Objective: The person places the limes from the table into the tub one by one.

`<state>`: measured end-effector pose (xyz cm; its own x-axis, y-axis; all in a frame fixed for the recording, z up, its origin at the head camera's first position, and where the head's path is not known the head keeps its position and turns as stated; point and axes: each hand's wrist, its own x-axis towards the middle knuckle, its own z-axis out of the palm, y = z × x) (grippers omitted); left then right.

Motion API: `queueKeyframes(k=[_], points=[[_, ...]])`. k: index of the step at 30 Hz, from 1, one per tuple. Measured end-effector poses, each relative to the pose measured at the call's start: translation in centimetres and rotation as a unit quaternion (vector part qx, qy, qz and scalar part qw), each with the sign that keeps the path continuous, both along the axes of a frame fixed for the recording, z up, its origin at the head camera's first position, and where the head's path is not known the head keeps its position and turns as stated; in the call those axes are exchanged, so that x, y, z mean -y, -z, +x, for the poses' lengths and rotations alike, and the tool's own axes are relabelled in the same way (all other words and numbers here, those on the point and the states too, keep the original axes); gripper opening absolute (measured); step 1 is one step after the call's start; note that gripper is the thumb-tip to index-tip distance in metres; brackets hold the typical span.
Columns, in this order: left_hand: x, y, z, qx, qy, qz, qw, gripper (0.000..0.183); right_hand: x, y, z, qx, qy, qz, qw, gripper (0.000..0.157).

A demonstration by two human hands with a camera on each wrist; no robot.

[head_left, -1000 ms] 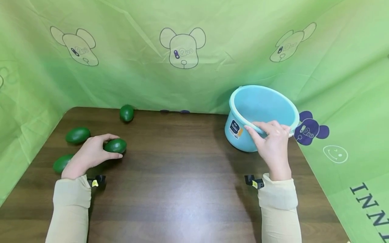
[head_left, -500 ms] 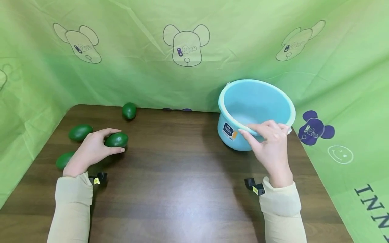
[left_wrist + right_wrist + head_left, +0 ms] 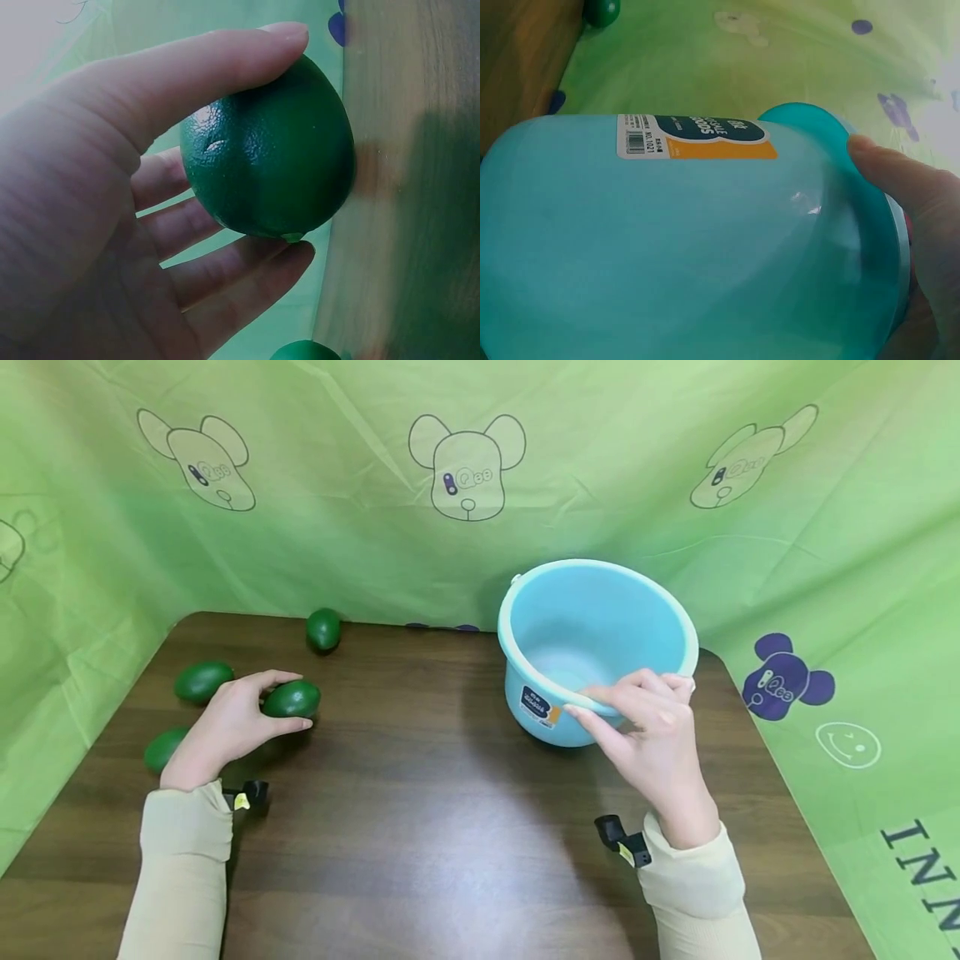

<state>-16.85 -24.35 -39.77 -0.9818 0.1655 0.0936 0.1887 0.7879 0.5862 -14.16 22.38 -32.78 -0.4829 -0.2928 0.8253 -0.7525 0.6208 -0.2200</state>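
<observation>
My left hand (image 3: 238,718) holds a green avocado (image 3: 292,699) between thumb and fingers, above the left part of the table. The left wrist view shows the thumb across the avocado (image 3: 277,150) and the fingers curved along its other side. At the right, my right hand (image 3: 651,735) grips the near rim of a light blue bucket (image 3: 517,652), thumb outside and fingers over the rim. The bucket tilts toward me, and its visible inside holds nothing. A dark label (image 3: 712,135) is on its wall in the right wrist view.
Two more avocados lie at the left, one (image 3: 204,682) behind my left hand and one (image 3: 163,749) partly hidden by its wrist. Another avocado (image 3: 323,630) sits near the back edge of the brown wooden table (image 3: 420,777). A green printed cloth (image 3: 360,543) walls the back and sides.
My right hand has drawn the bucket to the left along the table, toward the middle. My left hand keeps holding the avocado at nearly the same spot. The head view has shifted slightly.
</observation>
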Motion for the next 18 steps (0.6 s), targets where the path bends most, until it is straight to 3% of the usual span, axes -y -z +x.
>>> queueKeyframes(k=[10, 18], points=[[-0.1, -0.1, -0.3, -0.002, 0.001, 0.005, 1.0, 0.066, 2.7, -0.4, 1.8, -0.022, -0.096, -0.003, 0.995, 0.012], [0.3, 0.3, -0.4, 0.001, -0.002, 0.002, 1.0, 0.068, 4.1, -1.2, 3.5, -0.028, -0.132, 0.0, 0.991, 0.014]])
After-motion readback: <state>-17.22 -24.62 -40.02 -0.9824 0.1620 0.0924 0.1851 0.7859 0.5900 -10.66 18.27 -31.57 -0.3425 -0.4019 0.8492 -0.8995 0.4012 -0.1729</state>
